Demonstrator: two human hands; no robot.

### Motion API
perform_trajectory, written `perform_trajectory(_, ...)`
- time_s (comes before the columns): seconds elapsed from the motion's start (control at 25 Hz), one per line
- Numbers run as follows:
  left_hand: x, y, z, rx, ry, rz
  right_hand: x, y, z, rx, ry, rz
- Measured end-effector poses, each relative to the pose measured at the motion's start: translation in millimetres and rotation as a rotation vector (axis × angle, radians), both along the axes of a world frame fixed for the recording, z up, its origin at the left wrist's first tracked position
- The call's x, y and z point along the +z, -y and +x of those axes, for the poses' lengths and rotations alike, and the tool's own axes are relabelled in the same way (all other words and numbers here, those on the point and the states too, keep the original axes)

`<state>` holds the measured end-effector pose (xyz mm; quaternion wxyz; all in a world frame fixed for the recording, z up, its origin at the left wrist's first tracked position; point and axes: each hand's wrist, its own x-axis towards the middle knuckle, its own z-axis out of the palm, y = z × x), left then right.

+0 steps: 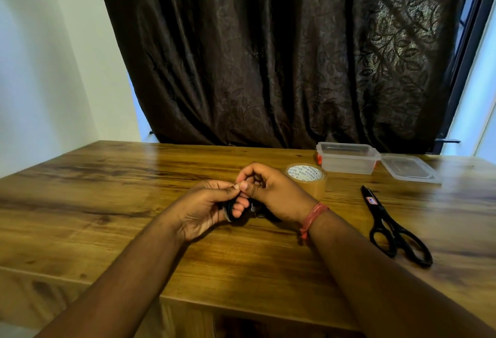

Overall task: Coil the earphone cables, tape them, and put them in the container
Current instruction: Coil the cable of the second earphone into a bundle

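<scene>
A black coil of earphone cable [233,210] sits bunched between both hands, just above the wooden table [107,203]. The left hand [206,207] curls its fingers round the coil; the right hand [271,190] pinches something small at its thumb tip, beside the left thumb. Behind stand a tape roll [306,176], clear container [347,158], lid [409,168]; scissors [394,227] lie right.

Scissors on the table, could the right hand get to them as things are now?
Probably yes, once freed. The scissors lie closed on the table to the right of the right hand, with bare wood between. But that hand and the left hand both grip the black earphone cable.
</scene>
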<state>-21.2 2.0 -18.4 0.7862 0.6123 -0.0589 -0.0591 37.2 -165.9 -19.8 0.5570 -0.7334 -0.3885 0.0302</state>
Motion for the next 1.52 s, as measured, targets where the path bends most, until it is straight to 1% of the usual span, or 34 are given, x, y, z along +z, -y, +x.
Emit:
perform_trajectory(0.24, -3.0, 0.2, 4.8, 0.044, -0.034, -0.036, -0.8, 0.3, 2.7, -0.029, -0.030, 0.015)
perform_trajectory(0.36, -3.5, 1.3, 7.4, 0.124, -0.009, -0.026, -1.4, -0.3, 3.9, -0.065, -0.036, 0.018)
perform_trajectory(0.48, -2.8, -0.2, 8.7, 0.192, 0.039, -0.024, -2.7, -1.9, 4.8, -0.111, 0.000, 0.026)
perform_trajectory(0.6, -4.0, 1.9, 6.9, 0.144, 0.081, -0.037, -2.5, -1.9, 5.4, -0.159, 0.032, 0.061)
perform_trajectory(0.76, -6.0, 0.5, 7.0, 0.107, 0.092, -0.035, -3.0, -0.9, 5.3, -0.220, 0.080, 0.091)
perform_trajectory(0.96, -7.3, 2.9, 6.5, 0.133, 0.140, 0.063, -3.6, -0.3, 5.0, -0.272, 0.142, 0.074)
perform_trajectory(1.16, -5.1, 1.0, 5.4, 0.085, 0.210, -0.018, -1.3, -1.6, 3.2, -0.286, 0.160, 0.084)
perform_trajectory(1.32, -5.9, 1.6, 8.1, 0.070, 0.186, -0.113, -0.6, -1.2, 2.6, -0.288, 0.155, 0.074)
perform_trajectory(1.52, -7.1, 1.6, 9.0, 0.009, 0.208, -0.080, -0.1, -0.5, 0.9, -0.296, 0.176, 0.067)
